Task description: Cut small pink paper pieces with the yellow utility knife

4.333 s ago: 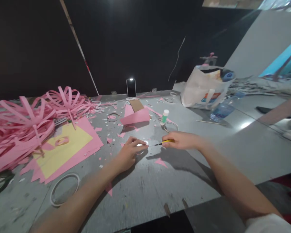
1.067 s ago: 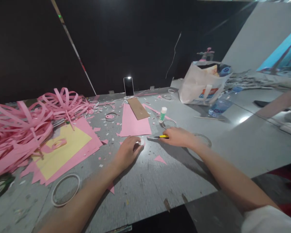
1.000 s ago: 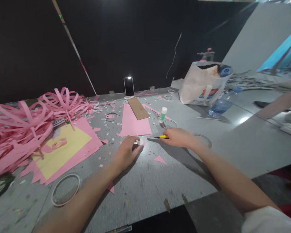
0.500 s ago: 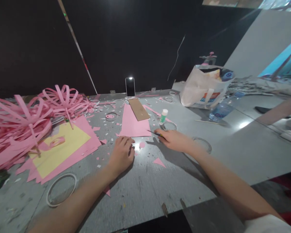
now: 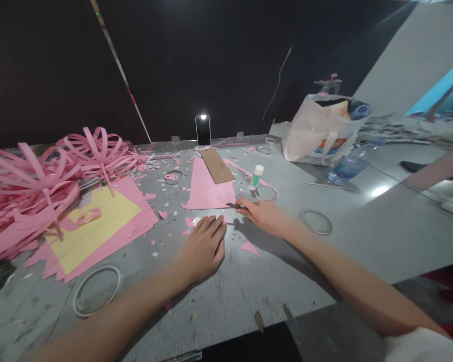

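Observation:
My left hand (image 5: pixel 207 249) lies palm down on the grey table, fingers stretched forward and holding nothing. Bits of pink paper (image 5: pixel 189 221) and a small white piece show at its fingertips; what is under the palm is hidden. My right hand (image 5: pixel 266 216) is closed around a slim dark pointed tool (image 5: pixel 231 205), its tip over the lower right corner of a pink paper sheet (image 5: pixel 210 196). The tool's exact kind is unclear. On that sheet rests a brown cardboard strip (image 5: pixel 218 167). A glue stick (image 5: pixel 256 176) stands upright beyond my right hand.
Pink paper-strip loops (image 5: pixel 33 186) pile up at left beside yellow paper (image 5: pixel 98 226) on pink sheets. Tape rings (image 5: pixel 317 221) lie about. A phone (image 5: pixel 203 130) stands at the back. A white bag (image 5: pixel 320 133) and bottle (image 5: pixel 349 168) stand right, near another person's arm (image 5: pixel 441 166).
My left hand has slid right and now covers where a round pink scrap lay. My right hand has shifted slightly left, bringing the tool's tip over the pink sheet's corner.

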`<state>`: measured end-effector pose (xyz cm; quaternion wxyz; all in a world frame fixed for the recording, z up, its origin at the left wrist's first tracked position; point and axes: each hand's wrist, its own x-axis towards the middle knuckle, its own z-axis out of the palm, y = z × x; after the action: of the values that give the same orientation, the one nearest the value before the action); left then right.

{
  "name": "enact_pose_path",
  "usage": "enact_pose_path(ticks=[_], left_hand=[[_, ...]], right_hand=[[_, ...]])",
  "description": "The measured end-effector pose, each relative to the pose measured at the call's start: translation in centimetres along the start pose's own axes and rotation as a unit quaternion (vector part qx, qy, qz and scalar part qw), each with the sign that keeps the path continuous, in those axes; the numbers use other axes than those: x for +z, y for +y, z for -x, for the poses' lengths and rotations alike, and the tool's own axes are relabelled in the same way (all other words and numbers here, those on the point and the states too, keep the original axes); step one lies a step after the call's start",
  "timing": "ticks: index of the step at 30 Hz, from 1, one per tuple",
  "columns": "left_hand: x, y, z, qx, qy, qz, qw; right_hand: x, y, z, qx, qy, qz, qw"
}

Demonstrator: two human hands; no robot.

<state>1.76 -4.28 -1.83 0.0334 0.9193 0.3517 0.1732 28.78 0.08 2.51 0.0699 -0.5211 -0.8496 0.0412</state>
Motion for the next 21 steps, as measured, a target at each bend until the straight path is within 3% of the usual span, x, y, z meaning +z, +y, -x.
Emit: enact_pose_path(ticks=[7,10,13,21], left_hand=[[0.1,-0.6,0.1,-0.004,-0.019,0.005,1.000],[0.1,-0.7,0.2,-0.004,-0.016,0.013,1.000],[0.1,-0.8,0.3,-0.005,-0.009,0.023,1.000],[0.3,-1.1,0.2,-0.006,0.002,0.018,1.000]], right_hand=[[1.2,-0.1,-0.3,-0.046,0.098,-0.064,0.992],[2.2,-0.3,-0.4,-0.027,0.124,-0.108,0.986],[2.8,-0.6,-0.5,-0.017,0.131,-0.126,0.983],[3.1,-1.1,-0.7,-0.082,0.113,-0.088,0.986]])
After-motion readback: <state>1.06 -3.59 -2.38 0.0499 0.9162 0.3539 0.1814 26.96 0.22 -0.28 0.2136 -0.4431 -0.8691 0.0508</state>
